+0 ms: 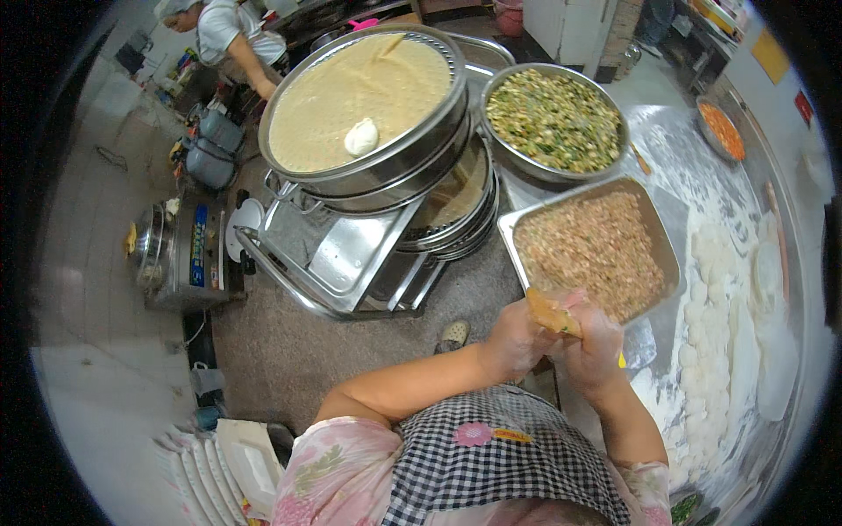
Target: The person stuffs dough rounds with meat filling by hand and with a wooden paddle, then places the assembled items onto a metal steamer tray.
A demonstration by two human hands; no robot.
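Note:
My left hand [516, 342] and my right hand [595, 345] are close together over the near edge of the metal filling tray [671, 263]. My right hand is closed around a flat tan spatula [551, 314], smeared with filling, whose blade reaches across to my left hand. A yellow tip, perhaps its handle end, shows at the far side of my right fist. My left hand is curled, and whatever it may hold is hidden. The tray contains pinkish minced meat filling [592, 246]. Beyond it stands a steel bowl of chopped green-and-pale filling [556, 118].
Steamer trays [388, 177] stacked on a metal cart [309, 296] stand ahead left; one white dough bun [361, 137] sits on top. To the right, dough pieces [704, 342] line a floured worktop [664, 138], with an orange filling bowl [722, 131] beyond. Another person [230, 39] stands far left.

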